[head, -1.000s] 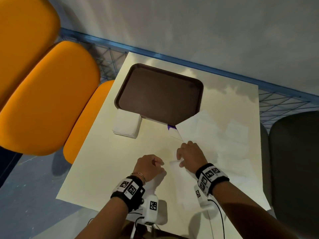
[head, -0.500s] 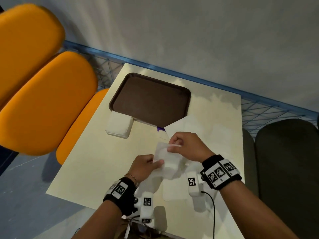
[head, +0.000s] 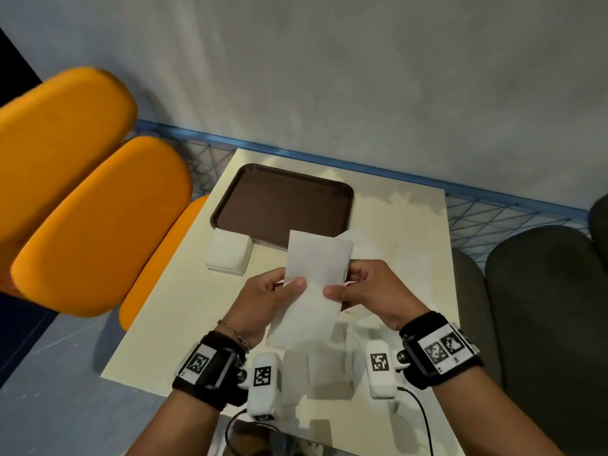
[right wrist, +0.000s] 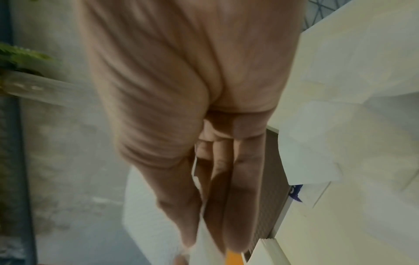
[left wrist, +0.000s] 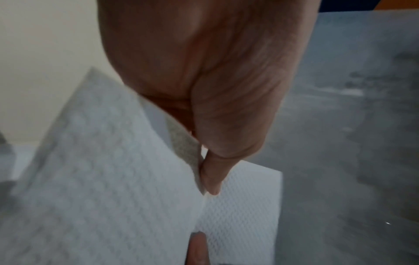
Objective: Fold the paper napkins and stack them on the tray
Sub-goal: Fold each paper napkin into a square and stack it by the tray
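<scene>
Above the table (head: 184, 311), the left hand (head: 263, 301) and right hand (head: 371, 291) each pinch a side edge of the napkin (head: 312, 284), its long axis running twelve-to-six toward the tray (head: 283, 205).

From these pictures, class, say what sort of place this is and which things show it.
Probably a cafeteria or fast-food dining area: a brown serving tray on a small cream table, padded orange seats beside it, and a stack of paper napkins by the tray.
</scene>
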